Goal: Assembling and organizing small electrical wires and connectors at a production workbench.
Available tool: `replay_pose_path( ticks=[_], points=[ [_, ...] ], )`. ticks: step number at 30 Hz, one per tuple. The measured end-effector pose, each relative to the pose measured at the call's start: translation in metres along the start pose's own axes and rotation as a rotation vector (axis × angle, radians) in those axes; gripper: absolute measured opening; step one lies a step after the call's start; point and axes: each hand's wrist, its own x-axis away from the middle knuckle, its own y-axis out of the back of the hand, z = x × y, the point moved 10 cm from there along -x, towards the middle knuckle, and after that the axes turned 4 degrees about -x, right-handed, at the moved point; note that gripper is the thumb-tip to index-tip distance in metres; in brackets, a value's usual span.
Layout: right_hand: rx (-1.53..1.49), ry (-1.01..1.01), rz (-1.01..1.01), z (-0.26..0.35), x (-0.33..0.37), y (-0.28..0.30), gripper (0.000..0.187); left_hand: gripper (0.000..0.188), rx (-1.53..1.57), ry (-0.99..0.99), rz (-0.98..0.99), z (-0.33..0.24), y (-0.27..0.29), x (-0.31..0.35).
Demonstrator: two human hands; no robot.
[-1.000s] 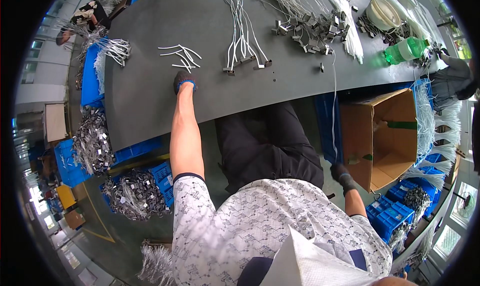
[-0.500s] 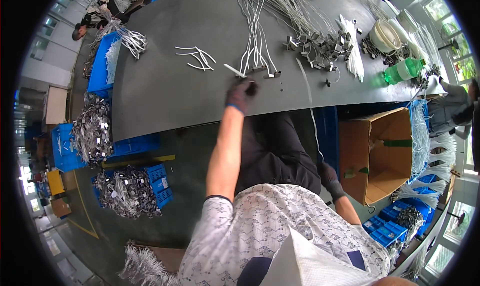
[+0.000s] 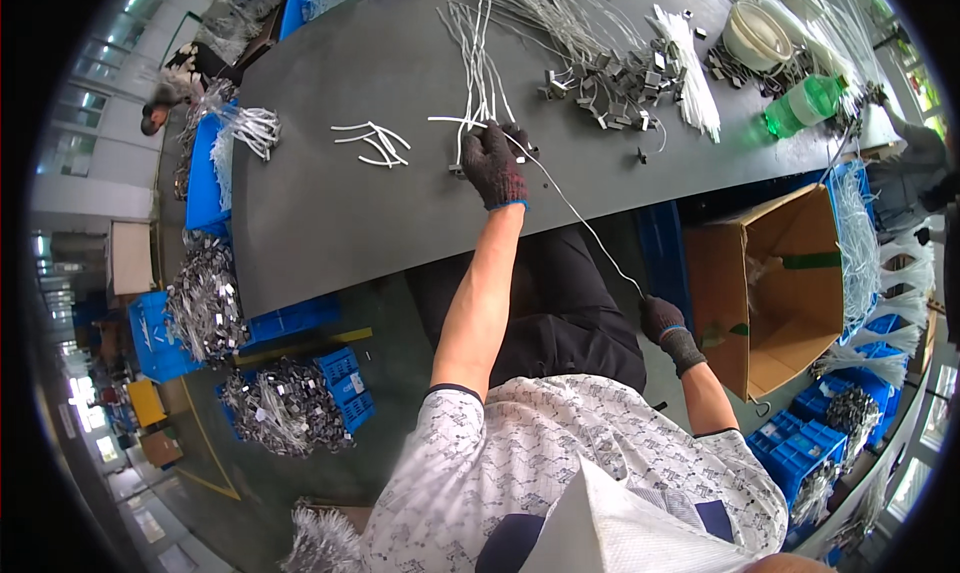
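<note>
My left hand (image 3: 494,168), in a dark knitted glove, is closed at the near ends of a small bunch of pale wires (image 3: 476,63) on the table. A short white tube (image 3: 450,120) sticks out leftward from its fingertips, which seem to pinch it. From beside these fingers a thin white wire (image 3: 585,226) runs down over the table edge to my right hand (image 3: 664,319). That gloved hand is closed around the wire's lower end, beside my thigh. Small dark blocks (image 3: 457,170) lie around my left hand, partly hidden by it.
Loose white tubes (image 3: 375,143) lie left on the grey table (image 3: 300,213). Wires with dark blocks (image 3: 625,88), a white bundle (image 3: 688,78), a tub (image 3: 756,37) and a green bottle (image 3: 805,106) occupy the right. A cardboard box (image 3: 720,303) stands beside my right hand.
My left hand has moved slightly right, onto the wire bunch. The long wire's upper end has shifted left to that hand. My right hand, still holding the wire, has risen slightly.
</note>
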Motion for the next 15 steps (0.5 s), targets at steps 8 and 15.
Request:
replay_pose_path(
  ticks=[8,15],
  points=[
    [-0.051,0.035,-0.058,0.0,0.009,0.001,0.017,0.011,-0.055,0.079,0.122,0.0,-0.01,-0.001],
    [-0.059,0.024,-0.065,-0.007,0.019,-0.009,0.021,0.009,-0.064,0.3,0.335,0.017,-0.017,0.031]
  ],
)
